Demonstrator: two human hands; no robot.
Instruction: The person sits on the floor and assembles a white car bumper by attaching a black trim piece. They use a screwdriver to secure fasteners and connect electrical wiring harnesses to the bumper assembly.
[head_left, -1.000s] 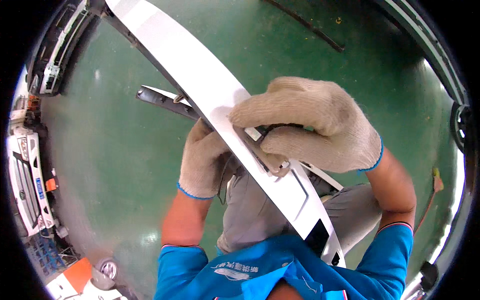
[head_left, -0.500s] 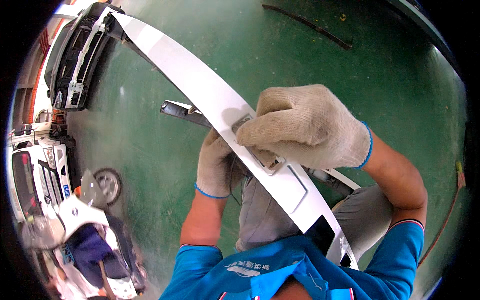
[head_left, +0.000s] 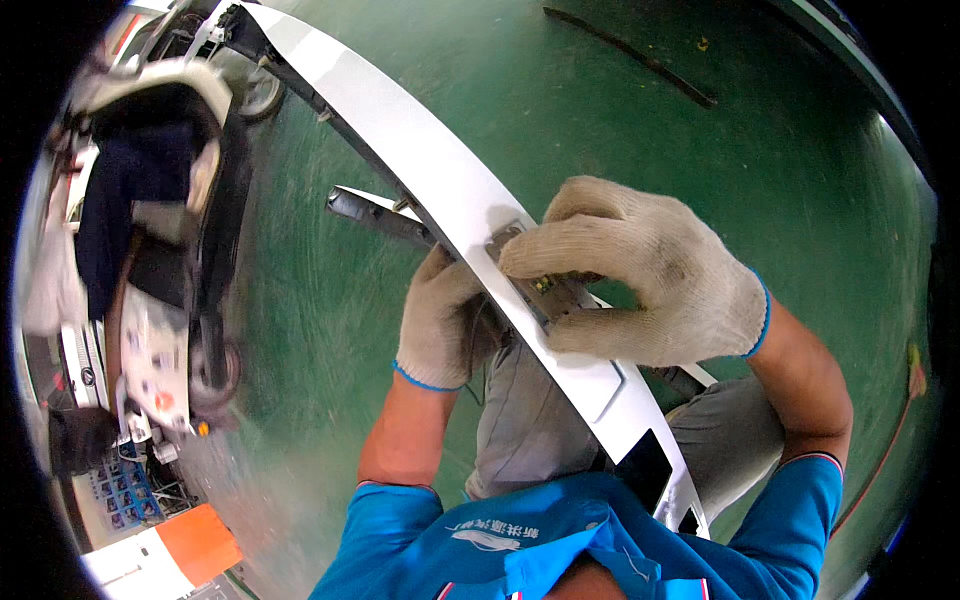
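A long, curved white panel (head_left: 410, 150), which looks like vehicle body trim, slants across my lap from the upper left. My left hand (head_left: 440, 320), in a beige knitted glove, is closed at the panel's left edge, its fingertips hidden behind it. On the panel's face, my gloved right hand (head_left: 650, 280) spans a rectangular recess, thumb and fingers apart and bent around a small rectangular fitting (head_left: 548, 290). Yellowish bits show on that fitting between the thumb and fingers. Whether it is loose or seated in the recess I cannot tell.
A dark-tipped arm (head_left: 380, 215) sticks out behind the panel. On the green floor (head_left: 330, 400) a dark strip (head_left: 630, 55) lies at the far right. A scooter (head_left: 150, 230) stands at the left, blurred. An orange and white object (head_left: 195, 545) is at the lower left.
My right thumb has spread away from the fingers and moved down the recess, uncovering the fitting. The left hand stays at the panel's edge. The background at the left has shifted as the view turned.
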